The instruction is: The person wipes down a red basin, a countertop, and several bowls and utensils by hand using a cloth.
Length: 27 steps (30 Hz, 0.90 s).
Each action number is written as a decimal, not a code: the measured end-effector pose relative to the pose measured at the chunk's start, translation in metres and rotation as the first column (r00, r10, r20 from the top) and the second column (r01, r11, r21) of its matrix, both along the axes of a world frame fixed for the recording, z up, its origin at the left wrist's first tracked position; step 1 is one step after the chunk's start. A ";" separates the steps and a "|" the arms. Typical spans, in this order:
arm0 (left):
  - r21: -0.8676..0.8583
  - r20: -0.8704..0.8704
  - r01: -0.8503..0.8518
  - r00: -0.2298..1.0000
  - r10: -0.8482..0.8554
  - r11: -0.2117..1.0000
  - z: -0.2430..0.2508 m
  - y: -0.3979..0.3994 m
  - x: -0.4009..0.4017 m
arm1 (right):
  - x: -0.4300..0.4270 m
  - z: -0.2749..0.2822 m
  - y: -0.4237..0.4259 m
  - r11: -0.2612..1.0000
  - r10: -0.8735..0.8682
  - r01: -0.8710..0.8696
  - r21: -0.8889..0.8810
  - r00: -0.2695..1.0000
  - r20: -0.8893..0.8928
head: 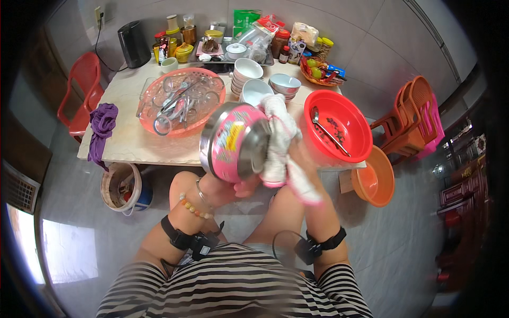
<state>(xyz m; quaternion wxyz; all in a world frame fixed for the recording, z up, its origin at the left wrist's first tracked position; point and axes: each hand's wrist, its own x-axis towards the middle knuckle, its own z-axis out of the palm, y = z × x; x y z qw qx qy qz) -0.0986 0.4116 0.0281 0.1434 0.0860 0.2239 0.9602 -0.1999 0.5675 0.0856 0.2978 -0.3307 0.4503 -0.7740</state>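
Before me, over the table's front edge, a pink stainless-steel bowl point(238, 139) with a printed pattern is held tilted on its side. My left hand point(226, 189) grips it from below. A white cloth with pink edging point(278, 139) is bunched in my right hand point(300, 153) and presses against the bowl's steel base; my right fingers are mostly hidden behind the cloth, and the hand is blurred. Just beyond the bowl stand stacked white bowls point(256, 92). A pink plastic basket point(149, 123) of glasses and utensils sits to the left.
A red basin point(354, 115) holding a steel ladle point(332, 137) stands at the table's right. An orange basin point(381, 179) and a bucket point(119, 187) are below. A purple cloth point(102, 123) hangs over the left edge. Jars, a tray point(193, 59) and a fruit basket point(314, 79) line the back.
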 end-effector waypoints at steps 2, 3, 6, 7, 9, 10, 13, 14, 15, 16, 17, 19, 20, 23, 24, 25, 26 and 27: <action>0.150 0.164 -0.034 0.986 0.009 0.988 0.008 0.005 -0.005 | 0.012 -0.009 -0.005 0.994 -0.093 0.084 -0.068 0.984 -0.151; 0.166 0.361 -0.147 0.929 0.078 0.975 0.009 0.006 -0.005 | 0.020 -0.013 -0.009 0.984 -0.164 0.129 -0.124 0.925 -0.343; -0.038 0.408 -0.315 0.861 0.303 0.948 0.017 0.005 -0.006 | 0.028 -0.010 -0.009 0.966 -0.173 0.252 0.058 0.796 -0.580; -0.041 0.409 -0.316 0.860 0.304 0.948 0.012 0.000 -0.005 | 0.028 -0.006 -0.009 0.963 -0.175 0.263 0.067 0.791 -0.587; 0.005 0.195 -0.166 0.967 0.162 0.986 0.002 -0.010 -0.002 | 0.023 0.000 -0.007 0.930 -0.198 0.363 0.061 0.633 -0.748; -0.008 0.288 -0.182 0.941 0.176 0.983 0.009 -0.010 -0.001 | 0.019 0.002 -0.004 0.895 -0.200 0.445 0.025 0.451 -0.870; 0.122 0.302 -0.194 0.942 0.149 0.973 0.011 -0.020 0.002 | 0.016 0.000 0.005 0.899 -0.071 0.416 0.136 0.445 -0.893; 0.212 0.345 -0.185 0.933 0.103 0.960 0.015 -0.021 0.003 | 0.017 -0.003 0.005 0.899 -0.071 0.416 0.135 0.443 -0.894; 0.210 0.340 -0.181 0.935 0.101 0.961 0.018 -0.022 0.000 | 0.017 -0.008 0.005 0.894 -0.134 0.439 0.093 0.459 -0.878; 0.259 0.306 -0.161 0.949 0.077 0.952 0.021 -0.024 -0.003 | 0.019 -0.013 0.005 0.885 -0.197 0.462 0.051 0.473 -0.859; 0.307 0.271 -0.139 0.961 0.054 0.941 0.023 -0.024 -0.005 | 0.022 -0.017 0.003 0.884 -0.201 0.465 0.047 0.468 -0.861; -0.180 0.012 -0.317 0.946 0.324 0.931 0.019 -0.017 -0.009 | 0.034 -0.021 -0.006 0.874 -0.277 0.478 -0.091 0.335 -0.901; -0.489 -0.247 -0.505 0.862 0.443 0.711 0.025 -0.010 -0.009 | 0.040 -0.021 -0.011 0.858 -0.304 0.491 -0.154 0.243 -0.921; -0.523 -0.692 -0.795 0.607 0.391 0.309 0.027 0.015 -0.002 | 0.048 -0.010 -0.027 0.796 -0.315 0.539 -0.276 -0.022 -0.949; -0.545 -0.325 -0.620 0.777 0.539 0.565 0.024 0.019 0.002 | 0.045 -0.002 -0.029 0.792 -0.323 0.541 -0.283 -0.022 -0.946; -0.422 0.110 -0.433 0.848 0.519 0.797 0.021 0.023 0.003 | 0.039 0.003 -0.028 0.769 -0.387 0.575 -0.278 0.073 -0.919; -0.509 0.165 -0.368 0.845 0.508 0.778 0.019 0.023 0.001 | 0.032 0.010 -0.027 0.748 -0.450 0.607 -0.270 0.165 -0.877; -0.588 0.223 -0.295 0.836 0.501 0.753 0.019 0.023 0.001 | 0.023 0.025 -0.024 0.784 -0.415 0.597 -0.168 0.304 -0.858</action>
